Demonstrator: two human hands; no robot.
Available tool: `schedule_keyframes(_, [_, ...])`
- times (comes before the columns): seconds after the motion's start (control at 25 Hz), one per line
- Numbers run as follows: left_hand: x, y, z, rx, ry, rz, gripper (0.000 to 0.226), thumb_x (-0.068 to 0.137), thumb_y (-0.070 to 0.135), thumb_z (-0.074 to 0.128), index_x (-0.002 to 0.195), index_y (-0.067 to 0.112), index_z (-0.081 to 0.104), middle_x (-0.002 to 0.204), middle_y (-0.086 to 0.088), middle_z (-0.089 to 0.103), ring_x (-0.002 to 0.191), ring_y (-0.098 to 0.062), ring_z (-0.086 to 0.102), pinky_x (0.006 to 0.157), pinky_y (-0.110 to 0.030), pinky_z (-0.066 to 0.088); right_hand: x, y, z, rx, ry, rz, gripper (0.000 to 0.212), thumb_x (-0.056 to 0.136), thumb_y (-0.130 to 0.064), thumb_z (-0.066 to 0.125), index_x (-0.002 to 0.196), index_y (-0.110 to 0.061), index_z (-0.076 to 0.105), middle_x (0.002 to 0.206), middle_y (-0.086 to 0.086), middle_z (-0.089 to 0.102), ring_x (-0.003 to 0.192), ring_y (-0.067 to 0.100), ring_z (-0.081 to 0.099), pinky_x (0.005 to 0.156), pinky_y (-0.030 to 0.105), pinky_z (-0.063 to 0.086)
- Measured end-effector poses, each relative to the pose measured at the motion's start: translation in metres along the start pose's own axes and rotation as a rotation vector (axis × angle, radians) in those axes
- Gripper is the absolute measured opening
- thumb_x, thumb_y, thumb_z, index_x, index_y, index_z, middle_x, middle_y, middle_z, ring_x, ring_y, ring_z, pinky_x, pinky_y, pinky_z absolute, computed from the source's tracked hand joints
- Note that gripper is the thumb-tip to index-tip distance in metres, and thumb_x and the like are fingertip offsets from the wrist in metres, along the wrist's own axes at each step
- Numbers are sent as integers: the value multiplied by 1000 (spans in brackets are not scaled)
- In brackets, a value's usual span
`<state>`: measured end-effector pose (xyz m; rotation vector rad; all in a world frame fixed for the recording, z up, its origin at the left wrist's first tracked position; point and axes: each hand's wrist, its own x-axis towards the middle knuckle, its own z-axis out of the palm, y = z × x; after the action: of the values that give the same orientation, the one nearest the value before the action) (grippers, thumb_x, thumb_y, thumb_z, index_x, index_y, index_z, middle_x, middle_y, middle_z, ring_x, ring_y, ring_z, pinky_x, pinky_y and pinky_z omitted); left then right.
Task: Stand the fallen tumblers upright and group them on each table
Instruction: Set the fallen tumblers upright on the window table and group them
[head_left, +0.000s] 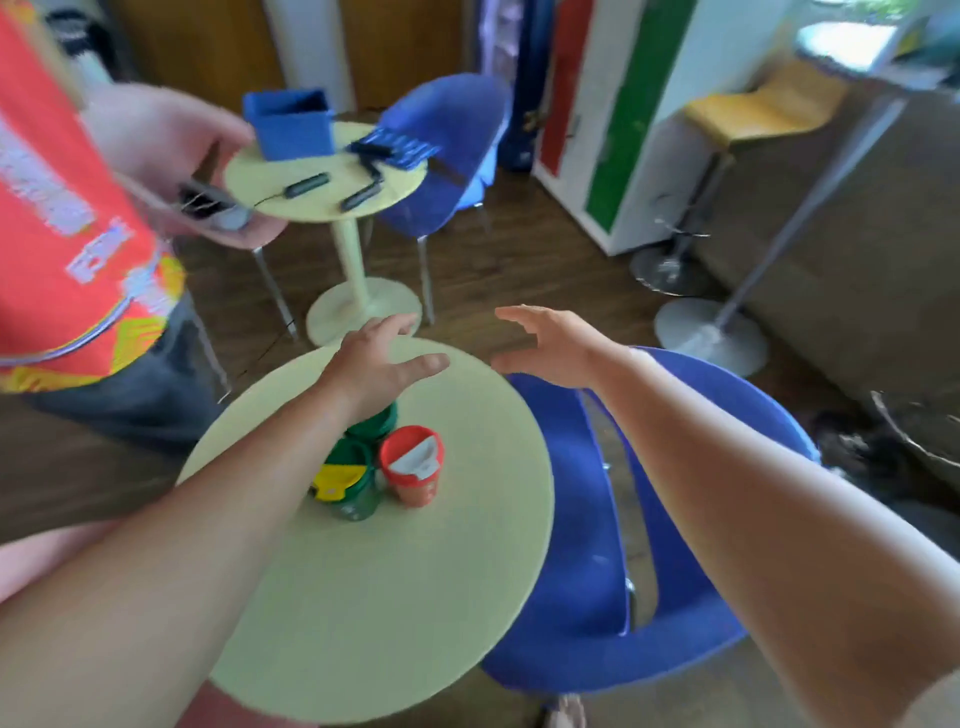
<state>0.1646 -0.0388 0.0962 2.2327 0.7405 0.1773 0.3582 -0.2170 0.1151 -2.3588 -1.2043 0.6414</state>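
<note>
On the near round table (395, 613), three tumblers stand upright, touching: red tumbler (413, 467), green tumbler (350, 480), and seemingly another green one (375, 422) behind. Left hand (376, 364) and right hand (553, 345) hover spread, empty.

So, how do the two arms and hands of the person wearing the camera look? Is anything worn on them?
Both arms are bare along all that the picture shows, with no sleeves. The left hand and the right hand wear no gloves, and no rings, watch or bracelet show on them. The fingers are uncovered. The picture is a little blurred, so very small details cannot be ruled out.
</note>
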Motion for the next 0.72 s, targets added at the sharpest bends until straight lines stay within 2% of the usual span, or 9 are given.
schedule_keyframes(0.12, [16,92,45,1,-90,215,103,60,79,58,149,25,53,148,0,57,139,-24,50,116,-41,39,-81,52,-51,94,198,143,83,83,-51,79,156,-37,43,154,0,54,140,20,52,111,32,43])
schedule_keyframes(0.28, [18,227,129,-1,-229,455,102,59,78,60,147,25,55,144,-2,59,138,-26,51,117,-47,40,-205,140,-113,171,444,336,89,73,-62,79,153,-40,47,147,-1,59,134,18,58,108,36,49])
schedule_keyframes(0.4, [-3,333,210,-16,-362,611,101,62,79,62,148,28,52,149,0,57,141,-26,48,118,-49,39,-311,207,-155,197,601,431,81,79,-51,82,152,-33,50,147,-1,61,135,17,58,109,28,44])
schedule_keyframes(0.52, [-39,431,290,-53,-457,746,101,63,79,63,149,28,51,150,2,55,142,-22,47,119,-46,38,-414,268,-190,201,691,527,78,81,-48,82,151,-34,50,145,-2,63,135,15,58,104,24,41])
schedule_keyframes(0.72, [-94,573,402,-112,-552,913,99,63,79,63,147,29,54,146,5,57,138,-18,49,118,-43,38,-569,344,-248,163,832,670,80,79,-55,79,151,-36,49,151,-4,58,137,16,56,115,35,41])
